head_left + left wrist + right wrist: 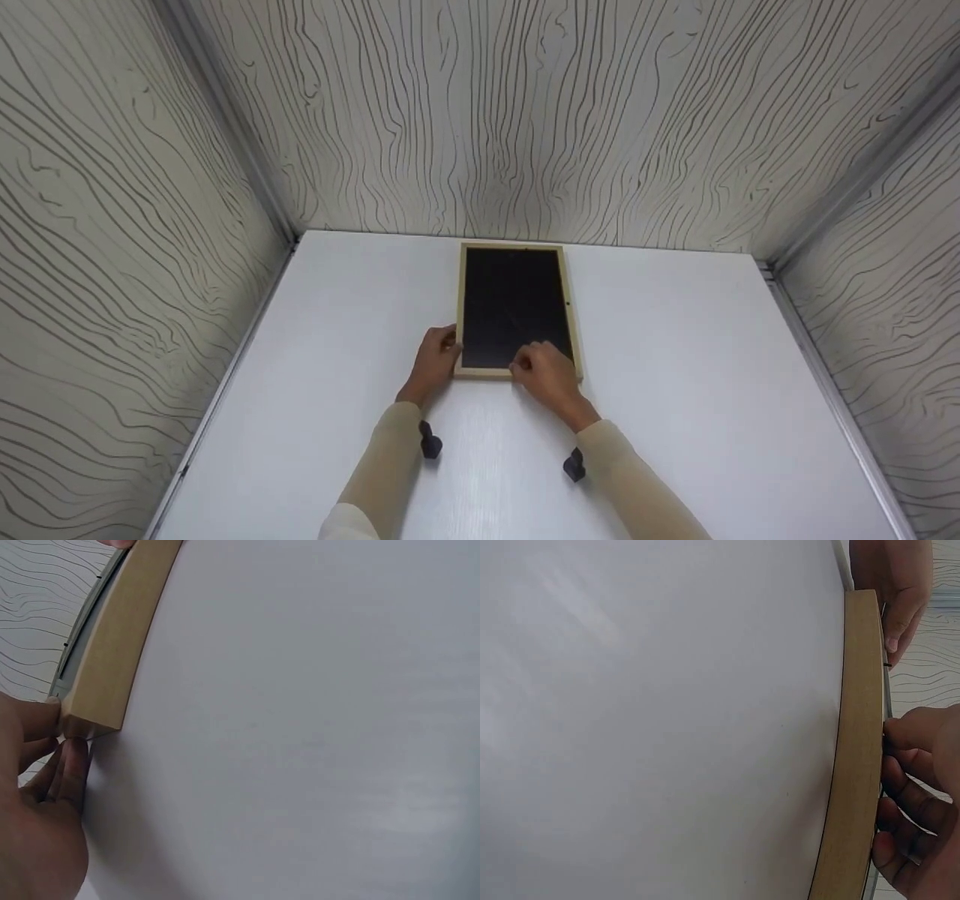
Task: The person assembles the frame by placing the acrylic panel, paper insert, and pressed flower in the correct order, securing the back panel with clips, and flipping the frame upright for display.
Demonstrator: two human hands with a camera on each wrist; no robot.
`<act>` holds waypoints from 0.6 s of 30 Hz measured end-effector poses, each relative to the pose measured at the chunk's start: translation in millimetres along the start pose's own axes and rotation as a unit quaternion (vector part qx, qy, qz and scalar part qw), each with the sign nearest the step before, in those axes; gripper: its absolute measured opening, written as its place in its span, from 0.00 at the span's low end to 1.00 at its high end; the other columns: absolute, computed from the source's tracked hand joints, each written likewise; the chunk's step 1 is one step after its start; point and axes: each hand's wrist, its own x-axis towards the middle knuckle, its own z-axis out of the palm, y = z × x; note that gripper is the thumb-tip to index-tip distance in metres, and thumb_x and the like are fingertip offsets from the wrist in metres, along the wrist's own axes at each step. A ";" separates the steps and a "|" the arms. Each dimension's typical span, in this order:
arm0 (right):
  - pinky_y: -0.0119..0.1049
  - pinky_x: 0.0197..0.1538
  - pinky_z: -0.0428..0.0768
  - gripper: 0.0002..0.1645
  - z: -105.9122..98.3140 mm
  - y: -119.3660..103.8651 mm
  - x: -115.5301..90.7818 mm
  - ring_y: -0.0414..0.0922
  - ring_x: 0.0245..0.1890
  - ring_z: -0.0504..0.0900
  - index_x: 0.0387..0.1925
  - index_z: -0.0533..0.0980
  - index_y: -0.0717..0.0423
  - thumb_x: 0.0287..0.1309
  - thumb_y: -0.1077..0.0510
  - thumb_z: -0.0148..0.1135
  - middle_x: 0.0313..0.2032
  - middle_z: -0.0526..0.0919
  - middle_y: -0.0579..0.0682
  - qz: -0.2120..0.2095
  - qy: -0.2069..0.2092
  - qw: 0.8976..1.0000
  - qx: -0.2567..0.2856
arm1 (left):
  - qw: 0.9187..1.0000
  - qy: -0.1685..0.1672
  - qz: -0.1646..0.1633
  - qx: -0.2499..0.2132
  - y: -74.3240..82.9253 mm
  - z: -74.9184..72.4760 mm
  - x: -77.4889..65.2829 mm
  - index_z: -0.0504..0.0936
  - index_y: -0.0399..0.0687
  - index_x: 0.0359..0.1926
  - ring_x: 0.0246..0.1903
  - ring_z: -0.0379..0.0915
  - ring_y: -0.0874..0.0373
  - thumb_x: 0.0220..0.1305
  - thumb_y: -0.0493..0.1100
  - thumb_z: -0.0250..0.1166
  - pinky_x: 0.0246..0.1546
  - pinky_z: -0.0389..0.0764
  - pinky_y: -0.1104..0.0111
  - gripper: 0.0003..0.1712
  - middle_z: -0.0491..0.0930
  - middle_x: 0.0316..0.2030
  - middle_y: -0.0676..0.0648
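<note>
A wooden picture frame [574, 337] lies on the white table, its black panel [516, 307] facing up and small dark tabs [568, 304] along its inner edge. At the near left corner my left hand [436, 361] grips the frame, thumb on the rim and fingers against the outer side, as the left wrist view also shows. Over the near edge, right of its middle, is my right hand [549, 375] with curled fingers. In the right wrist view its thumb and forefinger [911, 731] pinch a small dark tab at the inner rim; the tab is mostly hidden.
The white table [360, 300] extends around the frame on both sides. Walls with a wood-grain pattern [480, 112] enclose it at the back, left and right. Metal rails [217, 405] run along the table's sides. A black wrist camera [430, 441] sits beside each cuff.
</note>
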 end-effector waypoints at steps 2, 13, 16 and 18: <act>0.35 0.37 0.76 0.05 -0.4 -0.6 0.0 0.39 0.32 0.73 0.32 0.87 0.49 0.64 0.54 0.75 0.29 0.82 0.42 -0.004 0.007 1.000 0.001 | 1.000 -0.007 0.000 0.000 -1.3 0.0 0.4 0.71 0.34 0.75 0.59 0.75 0.44 0.77 0.37 0.60 0.66 0.76 0.48 0.29 0.76 0.58 0.37; 0.40 0.38 0.79 0.05 -1.8 -5.7 -0.5 0.41 0.33 0.76 0.33 0.88 0.51 0.64 0.55 0.75 0.30 0.83 0.44 0.024 0.006 1.000 0.009 | 0.999 -0.030 0.012 0.029 -0.2 -0.9 1.8 0.67 0.40 0.79 0.58 0.72 0.47 0.80 0.38 0.57 0.66 0.74 0.49 0.31 0.74 0.58 0.39; 0.43 0.41 0.81 0.04 -2.3 -7.6 0.2 0.42 0.34 0.77 0.34 0.87 0.51 0.64 0.55 0.74 0.31 0.84 0.45 0.038 0.001 0.999 0.011 | 0.999 -0.031 0.015 0.038 -0.3 -0.4 2.8 0.67 0.40 0.79 0.56 0.72 0.49 0.79 0.38 0.56 0.65 0.75 0.50 0.31 0.73 0.57 0.39; 0.44 0.42 0.82 0.04 -2.7 -9.2 0.7 0.43 0.35 0.79 0.35 0.87 0.51 0.65 0.55 0.74 0.32 0.84 0.46 0.050 -0.005 0.999 0.014 | 0.998 -0.033 0.021 0.044 -0.2 -0.6 3.2 0.67 0.40 0.79 0.55 0.72 0.50 0.79 0.37 0.56 0.64 0.75 0.50 0.31 0.73 0.56 0.39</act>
